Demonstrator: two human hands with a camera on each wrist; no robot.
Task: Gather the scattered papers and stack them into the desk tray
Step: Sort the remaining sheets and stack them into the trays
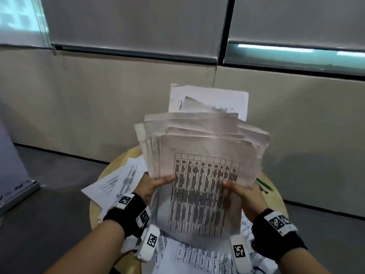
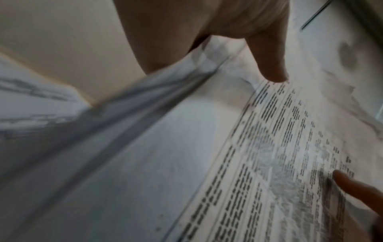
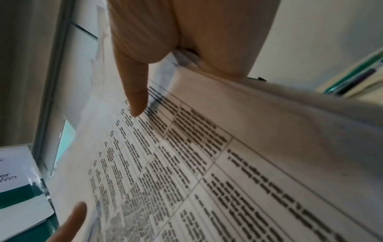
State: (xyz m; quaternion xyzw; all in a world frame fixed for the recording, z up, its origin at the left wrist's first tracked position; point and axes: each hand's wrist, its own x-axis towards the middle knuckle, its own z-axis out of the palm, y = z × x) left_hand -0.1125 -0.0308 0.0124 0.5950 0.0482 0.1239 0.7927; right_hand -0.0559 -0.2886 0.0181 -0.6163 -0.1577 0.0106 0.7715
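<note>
A thick, uneven stack of printed papers (image 1: pixel 203 155) stands tilted upright above a round wooden table (image 1: pixel 276 202); its front sheet carries a dense table of text. My left hand (image 1: pixel 152 186) grips the stack's left side, thumb (image 2: pixel 267 65) on the front sheet. My right hand (image 1: pixel 243 192) grips the right side, its thumb (image 3: pixel 134 98) pressed on the print. More printed sheets (image 1: pixel 116 184) lie scattered on the table to the left and underneath (image 1: pixel 197 256). No desk tray shows in any view.
Green pens (image 1: pixel 264 184) lie on the table's right part. A beige wall panel (image 1: pixel 79 107) stands behind the table, with window blinds above. A white and green banner base (image 1: pixel 17 192) sits on the grey floor at left.
</note>
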